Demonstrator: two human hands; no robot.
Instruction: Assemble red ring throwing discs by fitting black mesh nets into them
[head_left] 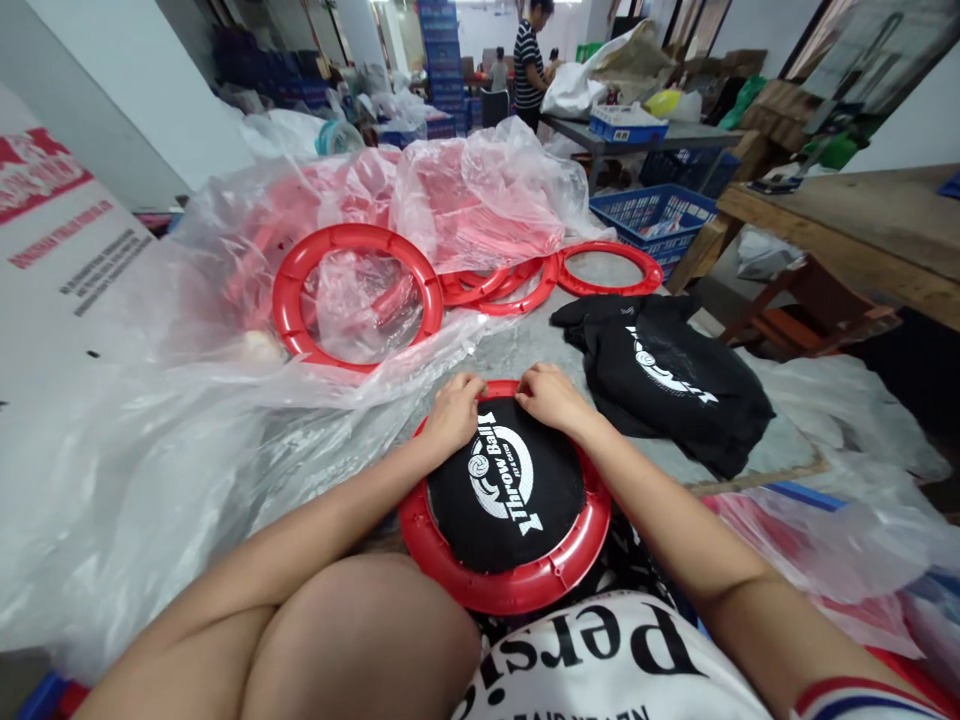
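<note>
A red plastic ring (506,590) rests on my lap, tilted against the table edge. A round black fabric piece (457,510), printed in white with "Throw Ball", lies across its opening. At the far side of the ring, my left hand (454,415) has curled fingers pressed on the fabric's edge. My right hand (553,398) grips the same edge a little to the right, its fingers bent inward. The fingertips sit where fabric meets ring, so their exact hold is partly hidden. Right of my hands lies a pile of black printed fabric pieces (675,390).
Another red ring (358,238) leans on clear plastic sheeting (315,395). More red rings (611,285) lie behind on the table, beside a big plastic bag of red parts (480,190). A blue crate (652,210) and a wooden table (847,230) stand right. A person (531,65) stands farther back.
</note>
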